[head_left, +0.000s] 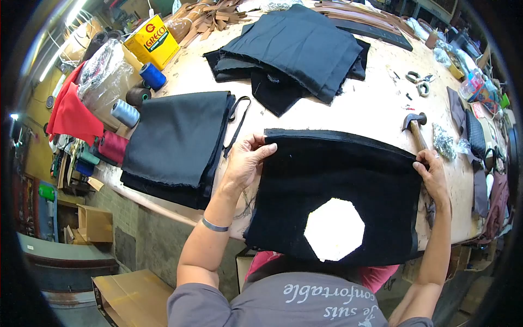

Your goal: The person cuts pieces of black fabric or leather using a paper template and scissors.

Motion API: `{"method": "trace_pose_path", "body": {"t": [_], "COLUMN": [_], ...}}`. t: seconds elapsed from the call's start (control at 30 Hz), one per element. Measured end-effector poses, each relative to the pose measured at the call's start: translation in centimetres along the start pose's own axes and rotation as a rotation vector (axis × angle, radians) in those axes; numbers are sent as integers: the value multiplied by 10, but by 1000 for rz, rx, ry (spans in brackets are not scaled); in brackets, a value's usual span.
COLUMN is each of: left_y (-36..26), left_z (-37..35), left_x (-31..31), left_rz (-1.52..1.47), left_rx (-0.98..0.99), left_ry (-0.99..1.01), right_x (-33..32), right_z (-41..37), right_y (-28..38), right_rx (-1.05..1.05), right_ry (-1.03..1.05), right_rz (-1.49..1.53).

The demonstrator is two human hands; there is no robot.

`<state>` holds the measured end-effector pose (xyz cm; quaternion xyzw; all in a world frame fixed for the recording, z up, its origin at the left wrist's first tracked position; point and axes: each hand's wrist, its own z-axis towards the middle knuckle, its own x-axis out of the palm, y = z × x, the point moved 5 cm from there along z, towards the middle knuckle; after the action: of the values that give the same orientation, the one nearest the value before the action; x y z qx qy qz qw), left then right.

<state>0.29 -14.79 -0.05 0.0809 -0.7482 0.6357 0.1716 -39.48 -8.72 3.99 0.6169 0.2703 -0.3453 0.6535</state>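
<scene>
A black cloth piece (338, 174) is spread over the table's near edge and hangs toward the lap, with a white octagonal shape (334, 230) on its lower part. Its top left corner is pinched between the thumb and fingers of my left hand (249, 158). At the top right corner, my right hand (431, 170) grips the same cloth. To the left lies a stack of dark cloth (177, 139) beside a thin black strap (237, 122). Farther back rests a loose pile of black cloth pieces (294, 49).
A hammer (417, 128) lies just beyond my right hand, with scissors (420, 83) behind it. Thread spools (125, 113) and a yellow box (152, 43) stand at the left. Plastic bags and fabric line the right edge. Cardboard boxes (136, 300) sit below left.
</scene>
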Motion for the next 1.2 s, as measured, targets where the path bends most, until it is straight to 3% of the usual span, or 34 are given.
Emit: {"method": "trace_pose_path", "body": {"t": [0.1,0.2,0.3,0.5,0.93,1.2], "left_y": [0,-3,-15,-9,-20,-19], "left_z": [3,1,-6,-7,-20,-18], "left_x": [-10,-6,2,-1,12,5], "left_rz": [372,431,322,170,225,319], "left_rx": [102,203,330,333,490,437], "left_ry": [-26,-91,-90,-6,6,-83], "right_x": [-1,-1,2,1,-1,-1], "right_z": [-1,-4,-5,-6,-10,-8], "right_y": [2,10,15,1,-2,0], "right_rx": [-26,-55,-101,-73,-42,-5], "right_ry": [9,47,63,-3,-11,-12], "right_rz": [-39,-97,-150,-59,-33,-11]}}
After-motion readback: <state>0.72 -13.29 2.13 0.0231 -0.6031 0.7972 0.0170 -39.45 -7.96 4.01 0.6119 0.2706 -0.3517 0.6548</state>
